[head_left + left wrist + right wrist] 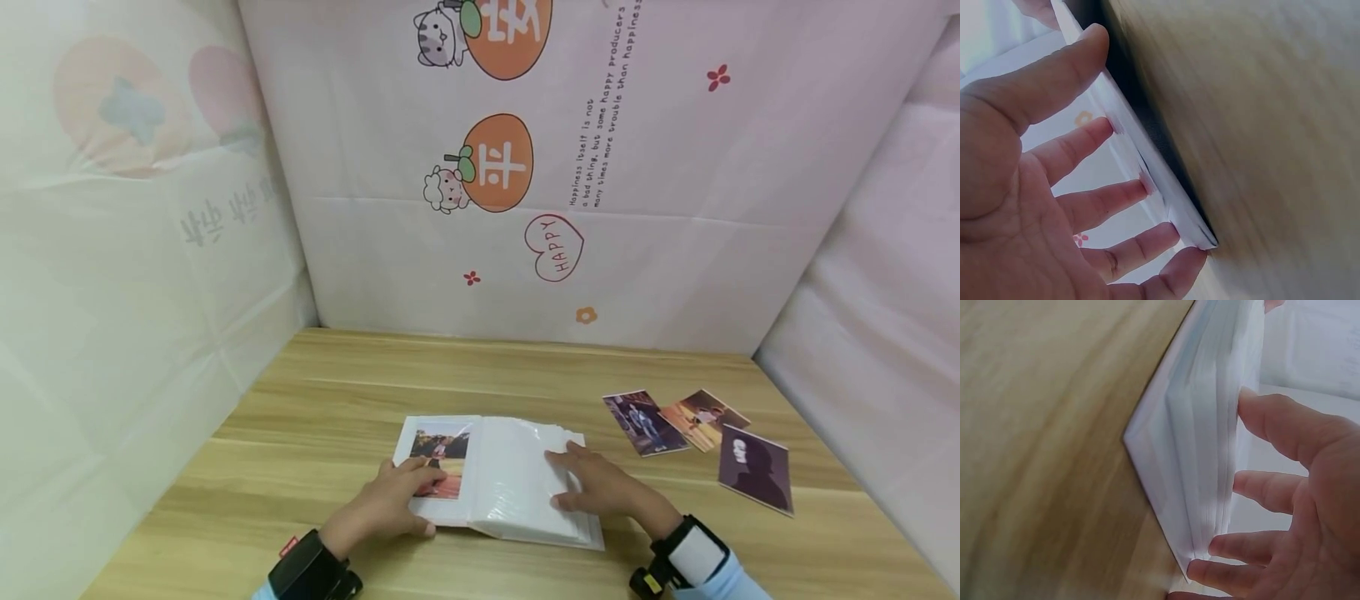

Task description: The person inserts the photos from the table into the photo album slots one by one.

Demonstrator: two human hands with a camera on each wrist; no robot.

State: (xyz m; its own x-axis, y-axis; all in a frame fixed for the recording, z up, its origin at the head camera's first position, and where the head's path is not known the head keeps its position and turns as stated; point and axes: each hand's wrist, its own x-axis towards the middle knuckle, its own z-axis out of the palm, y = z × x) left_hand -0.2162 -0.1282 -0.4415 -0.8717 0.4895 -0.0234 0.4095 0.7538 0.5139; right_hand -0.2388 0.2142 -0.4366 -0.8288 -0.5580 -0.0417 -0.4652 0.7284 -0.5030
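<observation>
An open photo album (517, 483) lies on the table, its clear-sleeved white pages fanned slightly at the right edge. A photo (450, 446) shows in the left page. My left hand (390, 498) rests on that page with fingers spread, fingertips touching the album's left side in the left wrist view. My right hand (600, 485) rests with spread fingers on the right page near its outer edge. In the right wrist view, the thumb and fingertips touch the edge of the stacked pages (1207, 444) above the cover.
To the right of the album lie three loose photos: a dark blue one (643, 422), an orange-toned one (701, 417) partly overlapping its neighbours, and a dark purple one (756, 471). A printed white cloth (375, 250) hangs behind the wooden table (337, 383) and at both sides.
</observation>
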